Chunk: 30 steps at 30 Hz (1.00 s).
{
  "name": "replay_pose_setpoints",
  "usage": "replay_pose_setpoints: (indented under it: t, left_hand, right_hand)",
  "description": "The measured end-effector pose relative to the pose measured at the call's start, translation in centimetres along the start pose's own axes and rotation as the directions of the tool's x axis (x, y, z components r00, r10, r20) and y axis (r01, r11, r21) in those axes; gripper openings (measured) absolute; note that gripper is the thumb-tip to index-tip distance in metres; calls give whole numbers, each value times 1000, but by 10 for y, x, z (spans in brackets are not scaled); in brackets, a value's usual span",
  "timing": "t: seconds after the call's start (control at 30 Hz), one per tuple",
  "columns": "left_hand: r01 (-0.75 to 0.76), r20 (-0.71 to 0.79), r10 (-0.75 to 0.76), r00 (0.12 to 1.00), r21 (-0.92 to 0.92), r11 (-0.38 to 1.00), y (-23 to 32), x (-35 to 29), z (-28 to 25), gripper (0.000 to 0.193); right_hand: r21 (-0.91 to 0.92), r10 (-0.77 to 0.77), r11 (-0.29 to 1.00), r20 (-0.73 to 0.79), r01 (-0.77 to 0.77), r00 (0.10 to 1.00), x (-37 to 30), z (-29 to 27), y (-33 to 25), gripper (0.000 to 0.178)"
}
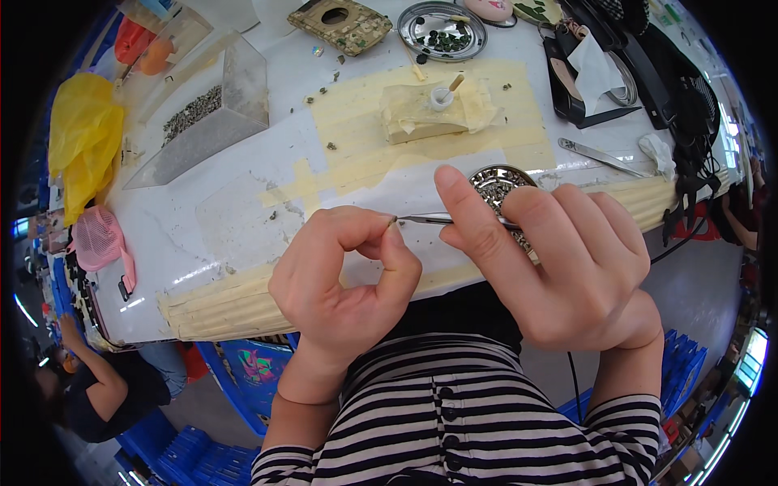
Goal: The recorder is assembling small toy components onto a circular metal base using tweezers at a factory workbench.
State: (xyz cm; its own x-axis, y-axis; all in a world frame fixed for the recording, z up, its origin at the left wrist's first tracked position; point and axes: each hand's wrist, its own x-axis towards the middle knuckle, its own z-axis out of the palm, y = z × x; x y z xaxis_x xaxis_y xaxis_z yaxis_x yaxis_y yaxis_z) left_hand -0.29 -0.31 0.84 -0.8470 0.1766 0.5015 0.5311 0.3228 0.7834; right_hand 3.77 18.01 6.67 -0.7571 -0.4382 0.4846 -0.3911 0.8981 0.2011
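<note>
My left hand [340, 279] pinches a tiny dark piece [393, 219] between thumb and forefinger; it is too small to name its kind. Metal tweezers [429, 219] are held in my right hand [559, 263], between the thumb and curled fingers. Their tip meets the tiny piece at my left fingertips. Partly behind my right hand stands a round metal dish [525, 172] of small silvery parts [489, 185]. White paper [377, 190] lies under both hands on the table.
A tape-covered block [425, 130] bears a small white cup [442, 99] with a stick. A clear bin [247, 89] of small metal parts stands left, a clear round dish [403, 34] with green pieces behind. Other tweezers [604, 158] lie right. Another person [105, 393] sits far left.
</note>
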Motion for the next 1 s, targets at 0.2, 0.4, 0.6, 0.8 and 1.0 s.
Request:
replay_pose_setpoints:
  t: [0.2, 0.4, 0.6, 0.8, 1.0]
  left_hand:
    - [-68, -19, 68, 997, 31, 997, -3, 0, -2, 13]
    - [416, 181, -378, 908, -503, 757, 5, 1, -13, 7]
    - [572, 379, -438, 815, -647, 505, 6, 7, -20, 4]
    - [623, 558, -278, 782, -673, 400, 21, 2, -26, 3]
    - [744, 687, -286, 668, -618, 254, 15, -2, -24, 4]
  right_hand:
    - [338, 164, 926, 36, -166, 986, 1, 0, 7, 36]
    - [456, 320, 824, 114, -336, 940, -6, -5, 17, 30]
    - [520, 624, 624, 118, -583, 772, -24, 0, 24, 15]
    - [471, 689, 575, 163, -669, 706, -67, 11, 68, 9]
    - [314, 600, 747, 59, -586, 798, -87, 24, 89, 8]
